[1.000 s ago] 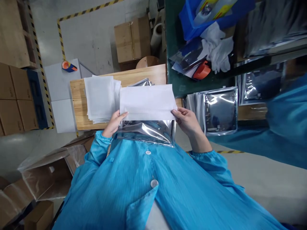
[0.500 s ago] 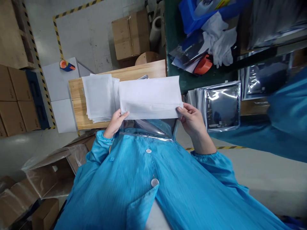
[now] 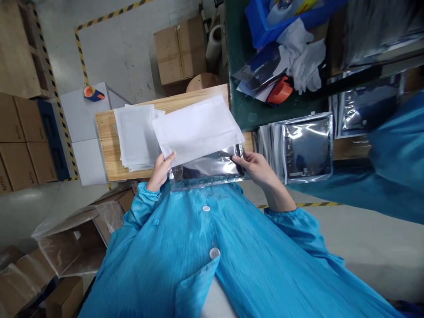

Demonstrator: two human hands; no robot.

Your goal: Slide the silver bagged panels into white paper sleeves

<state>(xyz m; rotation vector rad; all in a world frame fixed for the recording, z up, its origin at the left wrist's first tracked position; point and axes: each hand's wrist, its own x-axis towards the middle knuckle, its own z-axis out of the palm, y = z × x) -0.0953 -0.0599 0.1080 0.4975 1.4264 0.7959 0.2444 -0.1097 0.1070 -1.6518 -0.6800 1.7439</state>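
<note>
My left hand (image 3: 160,171) is closed on the near left corner of a white sheet or sleeve (image 3: 198,128), thumb on top. That white piece lies aslant over a dark, glossy panel in clear film (image 3: 208,168), covering its far part. Whether my left fingers also grip the panel underneath is hidden. My right hand (image 3: 256,168) pinches the panel's right edge, thumb on its shiny face, below the white piece's right corner. Just left of the held things, a stack of white sheets or sleeves (image 3: 137,137) lies on a wooden board (image 3: 107,145).
Film-wrapped panels (image 3: 308,148) stand in a row at right. White gloves (image 3: 301,57), an orange tool (image 3: 280,90) and a blue bin (image 3: 256,26) lie on the green table (image 3: 243,99). A co-worker's blue sleeve (image 3: 397,145) reaches in at right. Cardboard boxes (image 3: 180,51) stand beyond.
My right hand has let go of the white piece and moved onto the panel's edge. The white piece has turned aslant, showing more of the panel.
</note>
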